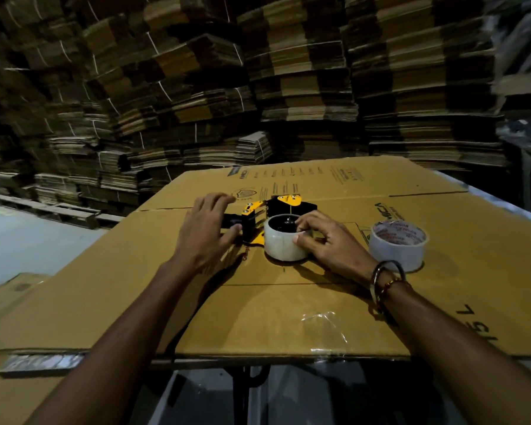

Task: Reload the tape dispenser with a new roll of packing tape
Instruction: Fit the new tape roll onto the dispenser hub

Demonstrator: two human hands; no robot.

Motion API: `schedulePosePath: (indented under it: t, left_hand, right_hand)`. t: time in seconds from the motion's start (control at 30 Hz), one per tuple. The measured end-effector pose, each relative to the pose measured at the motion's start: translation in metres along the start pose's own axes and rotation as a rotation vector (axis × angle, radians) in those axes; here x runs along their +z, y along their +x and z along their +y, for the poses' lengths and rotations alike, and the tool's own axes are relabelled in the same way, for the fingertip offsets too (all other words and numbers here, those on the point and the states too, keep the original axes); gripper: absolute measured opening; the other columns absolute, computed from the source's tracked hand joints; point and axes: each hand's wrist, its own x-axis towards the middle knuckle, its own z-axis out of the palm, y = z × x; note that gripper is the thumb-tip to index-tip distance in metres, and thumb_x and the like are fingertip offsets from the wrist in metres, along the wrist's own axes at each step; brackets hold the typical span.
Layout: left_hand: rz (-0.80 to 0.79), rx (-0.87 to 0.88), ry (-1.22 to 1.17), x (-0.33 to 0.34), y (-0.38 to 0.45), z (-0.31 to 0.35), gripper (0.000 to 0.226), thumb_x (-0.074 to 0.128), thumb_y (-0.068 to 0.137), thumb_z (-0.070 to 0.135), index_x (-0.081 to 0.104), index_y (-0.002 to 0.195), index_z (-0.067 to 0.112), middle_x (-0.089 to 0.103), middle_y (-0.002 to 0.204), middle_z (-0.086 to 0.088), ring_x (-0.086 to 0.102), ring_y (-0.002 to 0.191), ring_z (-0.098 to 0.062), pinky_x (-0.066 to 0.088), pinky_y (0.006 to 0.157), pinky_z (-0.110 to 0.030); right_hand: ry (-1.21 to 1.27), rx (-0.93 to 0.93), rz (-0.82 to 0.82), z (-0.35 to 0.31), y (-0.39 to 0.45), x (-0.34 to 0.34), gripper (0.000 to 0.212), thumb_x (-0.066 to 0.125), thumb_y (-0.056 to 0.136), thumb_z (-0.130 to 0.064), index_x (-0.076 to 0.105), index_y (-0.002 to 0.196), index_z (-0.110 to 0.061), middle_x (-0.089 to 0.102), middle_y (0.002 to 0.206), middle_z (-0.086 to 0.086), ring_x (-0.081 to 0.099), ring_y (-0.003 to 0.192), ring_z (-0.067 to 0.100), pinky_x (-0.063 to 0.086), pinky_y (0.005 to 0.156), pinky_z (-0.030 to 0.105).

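Honestly, from my head view much of the tape dispenser [267, 214] is hard to read: its black handle end disappears under my left hand [207, 231], and the tape roll [284, 240] covers its middle. It lies flat on a sheet of brown corrugated cardboard [288, 311], long axis running left to right, yellow metal plates and black body showing. My left hand lies spread over the handle, fingers loose; I cannot tell whether it actually grips. My right hand [328, 240] clasps the cloudy, glossy roll, which sits on the dispenser's hub, core opening facing up. A second roll [398, 245] with red print stands on the cardboard to the right, well apart. Bundled flat cartons [196, 87] fill the blurred background.
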Motion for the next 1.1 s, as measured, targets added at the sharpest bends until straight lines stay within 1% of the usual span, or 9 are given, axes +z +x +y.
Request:
schedulePosePath:
  t: [0.1,0.17,0.33,0.5,0.6,0.73,0.87,1.0,1.1]
  left_hand:
    - [-0.343,-0.042,0.135,-0.003,0.013,-0.012,0.068,0.049,0.097,0.053,0.029,0.154,0.021,0.038,0.156,-0.007,0.030,0.144,-0.026,0.021,0.118,-0.045]
    - [-0.410,-0.025,0.182,-0.005,0.014,-0.014,0.062,0.043,0.100,0.053,0.034,0.152,0.021,0.039,0.155,-0.007,0.033,0.143,-0.026,0.022,0.117,-0.043]
    - [-0.326,0.068,0.298,-0.023,0.002,0.002,0.046,0.044,0.100,0.050,0.053,0.135,0.022,0.056,0.132,-0.004,0.050,0.119,-0.023,0.040,0.089,-0.035]
    - [-0.438,0.014,0.133,-0.051,-0.016,0.040,0.037,0.053,0.096,0.050,0.062,0.114,0.019,0.065,0.107,-0.004,0.060,0.094,-0.021,0.051,0.075,-0.036]
    - [-0.470,0.006,-0.020,-0.059,-0.024,0.066,0.031,0.058,0.094,0.050,0.063,0.095,0.019,0.066,0.090,-0.003,0.062,0.079,-0.020,0.045,0.062,-0.033]
    - [-0.490,0.007,-0.266,-0.051,-0.034,0.100,0.033,0.059,0.094,0.046,0.067,0.094,0.015,0.072,0.083,-0.002,0.068,0.070,-0.012,0.053,0.065,-0.032]
    - [-0.417,-0.012,-0.397,-0.036,-0.045,0.123,0.031,0.058,0.095,0.045,0.067,0.096,0.016,0.070,0.085,0.002,0.065,0.071,-0.007,0.053,0.065,-0.029]
    - [-0.365,-0.027,-0.436,-0.024,-0.051,0.132,0.030,0.058,0.094,0.049,0.065,0.093,0.019,0.067,0.086,0.004,0.063,0.077,-0.010,0.053,0.069,-0.034]
    - [-0.342,-0.023,-0.430,-0.015,-0.053,0.141,0.029,0.059,0.094,0.049,0.063,0.095,0.020,0.065,0.088,0.004,0.061,0.080,-0.011,0.053,0.069,-0.035]
  right_hand:
    - [0.009,0.013,0.005,0.000,-0.001,0.000,0.011,0.061,0.096,-0.022,0.064,0.100,-0.013,0.056,0.119,-0.004,0.053,0.112,0.010,0.052,0.083,0.024]
    - [0.016,0.023,0.012,0.002,-0.002,-0.001,0.010,0.061,0.096,-0.024,0.063,0.099,-0.015,0.055,0.117,-0.006,0.053,0.113,0.010,0.054,0.083,0.023]
    - [-0.065,0.033,0.097,0.007,-0.002,-0.003,0.015,0.062,0.095,-0.033,0.063,0.100,-0.019,0.055,0.113,-0.006,0.055,0.107,0.015,0.055,0.084,0.047]
    - [-0.129,0.026,0.147,0.006,-0.002,-0.004,0.018,0.063,0.093,-0.036,0.065,0.102,-0.020,0.056,0.112,-0.005,0.056,0.104,0.016,0.054,0.082,0.043]
    - [-0.137,0.033,0.145,0.004,-0.002,-0.003,0.020,0.064,0.093,-0.038,0.065,0.103,-0.022,0.056,0.112,-0.006,0.055,0.105,0.014,0.054,0.082,0.038]
    - [-0.119,0.065,0.142,0.005,0.004,-0.003,0.014,0.067,0.090,-0.037,0.069,0.098,-0.025,0.058,0.112,-0.008,0.058,0.107,0.015,0.054,0.088,0.040]
    - [0.014,0.151,0.068,0.004,0.013,-0.010,0.010,0.075,0.086,-0.023,0.075,0.093,-0.016,0.060,0.112,-0.004,0.059,0.112,0.016,0.048,0.097,0.035]
    - [0.023,0.218,-0.134,0.001,0.029,-0.030,0.006,0.078,0.082,-0.027,0.078,0.088,-0.024,0.060,0.116,-0.007,0.056,0.117,0.017,0.046,0.102,0.042]
    - [-0.079,0.195,-0.290,-0.002,0.044,-0.044,0.006,0.079,0.081,-0.027,0.077,0.087,-0.029,0.060,0.116,-0.005,0.055,0.119,0.019,0.045,0.103,0.040]
